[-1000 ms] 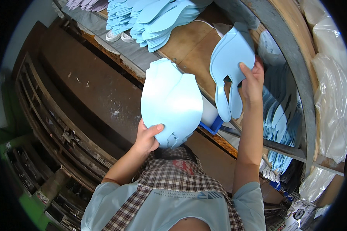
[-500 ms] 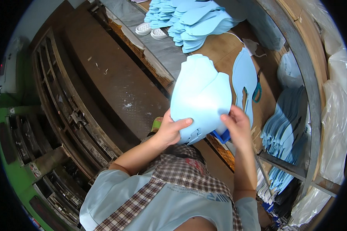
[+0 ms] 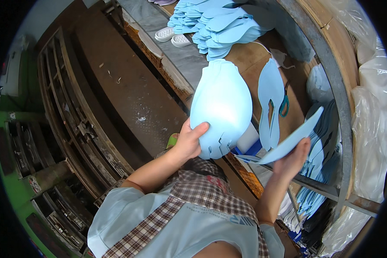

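Foam-like pale blue sheet stock, that's what both my hands are on. Left hand: thumb on the near face, fingers curled behind, closed on the lower edge of a thick stack of blue cut pieces, held up in front of my chest, fanned tabs at the bottom. Right hand: open palm up, a single blue piece lying across it edge-on to me, fingers barely bent, more a rest than a pinch.

My guess on handling: light, soft, bendy, a bit springy; stack will splay if I grip only one corner, so hold low & central w/ thumb across the tabs. Single piece flops, so support under its middle. Not fragile, not slippery I'd say.

Beyond: one flat blue piece on the brown bench, teal-handled scissors just beside it. Big heap of blue pieces further up, two white soles left of it. Clear plastic bags at right, no readable labels.
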`<action>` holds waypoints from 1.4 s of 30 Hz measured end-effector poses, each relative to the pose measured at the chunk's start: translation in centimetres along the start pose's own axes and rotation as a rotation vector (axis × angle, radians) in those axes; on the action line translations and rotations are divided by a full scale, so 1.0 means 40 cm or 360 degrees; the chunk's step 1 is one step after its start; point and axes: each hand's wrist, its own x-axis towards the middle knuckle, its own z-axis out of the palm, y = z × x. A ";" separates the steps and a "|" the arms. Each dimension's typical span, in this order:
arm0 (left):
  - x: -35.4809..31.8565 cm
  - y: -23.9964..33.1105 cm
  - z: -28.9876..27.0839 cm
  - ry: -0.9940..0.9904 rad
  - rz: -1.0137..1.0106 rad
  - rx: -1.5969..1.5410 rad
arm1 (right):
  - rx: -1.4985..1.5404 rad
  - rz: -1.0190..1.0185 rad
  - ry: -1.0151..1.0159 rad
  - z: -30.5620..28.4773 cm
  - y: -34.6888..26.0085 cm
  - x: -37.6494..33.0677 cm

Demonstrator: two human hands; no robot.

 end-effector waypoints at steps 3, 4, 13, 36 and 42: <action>-0.009 0.013 0.000 0.0043 0.0031 0.0073 | -0.0250 0.0161 -0.0267 -0.040 -0.023 0.163; -0.013 0.015 0.001 0.0047 0.0028 0.0073 | -0.0374 0.0227 -0.0236 -0.044 -0.007 0.233; -0.037 0.026 0.006 0.0067 0.0035 0.0156 | -0.2274 -0.1417 -0.0333 0.099 0.179 0.356; 0.000 -0.019 0.023 -0.0105 -0.0080 0.0269 | -0.0518 -0.0428 -0.1216 0.141 0.001 -0.095; 0.008 -0.019 0.009 -0.0085 -0.0146 0.0218 | -0.0708 -0.0901 -0.1122 0.134 0.005 -0.143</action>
